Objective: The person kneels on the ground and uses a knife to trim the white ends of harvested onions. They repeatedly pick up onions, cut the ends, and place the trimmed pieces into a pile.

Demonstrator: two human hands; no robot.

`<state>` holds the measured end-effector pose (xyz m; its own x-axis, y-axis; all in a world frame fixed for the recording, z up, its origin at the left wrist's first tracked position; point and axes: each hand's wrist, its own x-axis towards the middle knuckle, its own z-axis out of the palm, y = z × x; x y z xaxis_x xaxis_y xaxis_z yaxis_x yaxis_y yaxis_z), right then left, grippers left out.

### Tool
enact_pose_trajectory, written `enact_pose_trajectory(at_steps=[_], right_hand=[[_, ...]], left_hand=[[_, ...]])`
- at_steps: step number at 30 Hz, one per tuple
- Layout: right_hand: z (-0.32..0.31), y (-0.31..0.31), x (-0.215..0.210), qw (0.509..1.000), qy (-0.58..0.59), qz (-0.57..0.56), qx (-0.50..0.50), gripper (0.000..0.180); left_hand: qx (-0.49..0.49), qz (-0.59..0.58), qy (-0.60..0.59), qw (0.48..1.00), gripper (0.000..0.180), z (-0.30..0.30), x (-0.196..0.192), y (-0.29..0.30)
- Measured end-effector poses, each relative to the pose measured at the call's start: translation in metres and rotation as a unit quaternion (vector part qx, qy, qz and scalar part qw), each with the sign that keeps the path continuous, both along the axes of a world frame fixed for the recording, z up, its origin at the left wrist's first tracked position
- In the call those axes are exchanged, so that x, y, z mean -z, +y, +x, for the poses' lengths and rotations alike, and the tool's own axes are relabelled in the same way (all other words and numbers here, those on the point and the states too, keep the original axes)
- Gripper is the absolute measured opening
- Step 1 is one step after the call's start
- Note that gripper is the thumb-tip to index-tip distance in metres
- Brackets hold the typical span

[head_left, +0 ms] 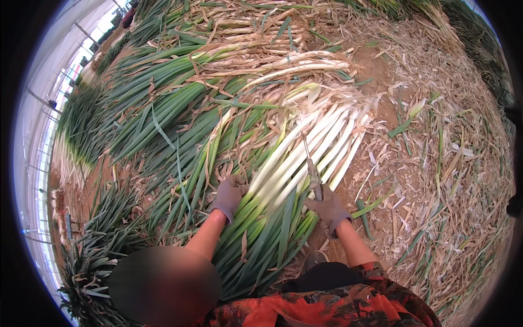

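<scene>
Peeled long green onions (305,155) lie in a bunch in front of me, their white stalks pointing away and green leaves (256,240) toward my body. My left hand (229,195), in a grey glove, is closed at the bunch's left edge, fingers curled; what they hold is hidden. In my gloved right hand (328,207) is a slim hand tool (314,177) with a greyish handle and a thin metal tip. It points away from me over the white stalks on the right side. Its exact kind is unclear.
Unpeeled green onions (158,92) with dry brown skins pile up at the far left. More bundles (76,152) stand along the left wall. Dry peelings (430,185) litter the soil to the right. A shoe (314,259) shows below my right hand.
</scene>
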<state>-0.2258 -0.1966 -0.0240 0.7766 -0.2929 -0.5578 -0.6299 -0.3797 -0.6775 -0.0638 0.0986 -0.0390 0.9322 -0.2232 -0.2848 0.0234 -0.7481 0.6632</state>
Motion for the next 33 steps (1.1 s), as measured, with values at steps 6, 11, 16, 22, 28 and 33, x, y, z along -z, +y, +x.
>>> enact_pose_trajectory(at_steps=[6, 11, 16, 22, 28, 33], right_hand=[[0.041, -0.052, -0.005, 0.994, 0.006, 0.048, 0.1, 0.079], [0.032, -0.043, 0.004, 0.999, 0.016, -0.03, 0.027, 0.067], [0.081, -0.112, 0.01, 0.996, 0.017, -0.054, 0.063, 0.069], [0.036, -0.082, -0.016, 0.998, 0.026, -0.05, -0.04, 0.072], [0.037, -0.136, -0.003, 0.987, -0.038, -0.034, 0.154, 0.052], [0.015, -0.086, 0.02, 0.995, -0.036, -0.07, 0.053, 0.073]], left_hand=[[0.113, 0.014, -0.072, 0.991, 0.031, -0.016, -0.019, -0.036], [0.179, -0.032, 0.01, 0.983, 0.054, 0.003, -0.035, -0.064], [0.183, 0.022, 0.0, 0.983, 0.066, 0.028, -0.009, -0.107], [0.265, 0.052, 0.032, 0.962, 0.081, -0.018, -0.036, -0.109], [0.317, 0.145, -0.031, 0.937, 0.084, -0.054, -0.05, -0.166], [0.378, 0.158, 0.038, 0.911, 0.081, 0.012, -0.05, -0.148]])
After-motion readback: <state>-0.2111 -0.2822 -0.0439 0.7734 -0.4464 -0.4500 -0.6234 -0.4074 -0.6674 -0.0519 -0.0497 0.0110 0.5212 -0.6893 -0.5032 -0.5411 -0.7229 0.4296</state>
